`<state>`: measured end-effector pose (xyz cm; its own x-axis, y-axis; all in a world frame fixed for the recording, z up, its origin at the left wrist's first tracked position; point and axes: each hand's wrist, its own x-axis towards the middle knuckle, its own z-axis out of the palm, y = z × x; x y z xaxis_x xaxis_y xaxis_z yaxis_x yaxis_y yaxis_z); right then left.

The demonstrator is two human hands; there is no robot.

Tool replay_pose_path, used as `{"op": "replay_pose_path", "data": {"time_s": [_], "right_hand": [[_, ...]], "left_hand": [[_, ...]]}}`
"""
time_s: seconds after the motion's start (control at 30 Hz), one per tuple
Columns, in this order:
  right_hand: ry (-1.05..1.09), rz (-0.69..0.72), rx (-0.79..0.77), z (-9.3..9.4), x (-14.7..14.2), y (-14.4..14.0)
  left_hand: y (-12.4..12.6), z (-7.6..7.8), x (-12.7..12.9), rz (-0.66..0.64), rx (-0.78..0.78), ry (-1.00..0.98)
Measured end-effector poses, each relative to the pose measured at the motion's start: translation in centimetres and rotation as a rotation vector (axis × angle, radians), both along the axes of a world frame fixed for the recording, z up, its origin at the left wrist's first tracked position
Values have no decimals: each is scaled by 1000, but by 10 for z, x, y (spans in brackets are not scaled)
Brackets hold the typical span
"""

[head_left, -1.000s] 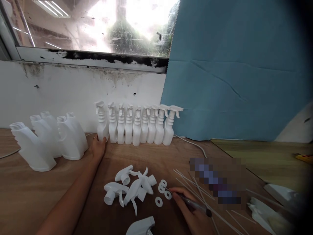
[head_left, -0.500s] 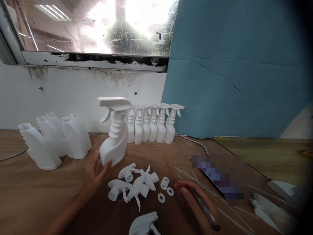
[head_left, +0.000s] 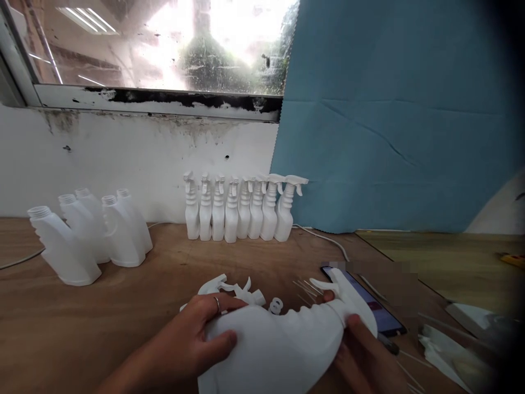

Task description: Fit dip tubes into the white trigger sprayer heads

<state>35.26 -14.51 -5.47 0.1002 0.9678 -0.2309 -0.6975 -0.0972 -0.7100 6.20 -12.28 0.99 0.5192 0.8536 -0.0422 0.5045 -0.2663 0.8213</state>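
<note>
A white spray bottle [head_left: 274, 347] lies tilted on its side close to me, its trigger head [head_left: 355, 301] pointing right. Wrapped round the bottle's body is my left hand [head_left: 200, 328], which wears a ring. My right hand [head_left: 365, 350] closes on the neck, just below the trigger head. The dark end of a metal tool [head_left: 388, 343] shows beside my right hand; most of it is hidden. Behind the bottle, loose trigger heads [head_left: 213, 284] are partly covered by my left hand. A few small white washers [head_left: 276, 305] lie near them.
Several capped spray bottles [head_left: 232, 219] stand in a row by the wall. Several open white bottles [head_left: 68, 246] stand at left. A phone [head_left: 394, 323], thin white tubes [head_left: 307, 290] and a plastic bag [head_left: 447, 350] lie at right. A cable [head_left: 328, 235] runs along the back.
The spray bottle has come down from upright at left to a tilted pose near me. My right hand has moved onto its neck, and both hands now hold it.
</note>
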Motion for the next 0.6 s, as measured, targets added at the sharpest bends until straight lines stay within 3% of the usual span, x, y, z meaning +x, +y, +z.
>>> {"op": "replay_pose_path", "data": {"time_s": [0.1, 0.2, 0.3, 0.43, 0.6], "right_hand": [[51, -48, -59, 2, -5, 0], [36, -50, -54, 7, -11, -1], [-11, -55, -92, 11, -14, -3], [-15, -3, -71, 12, -14, -3], [-57, 52, -45, 1, -11, -5]], "left_hand": [[3, -10, 3, -13, 243, 59], [2, -19, 9, -180, 597, 247], [-2, -21, 15, -254, 761, 434], [0, -22, 18, -283, 678, 426], [5, -15, 7, -294, 359, 213]]}}
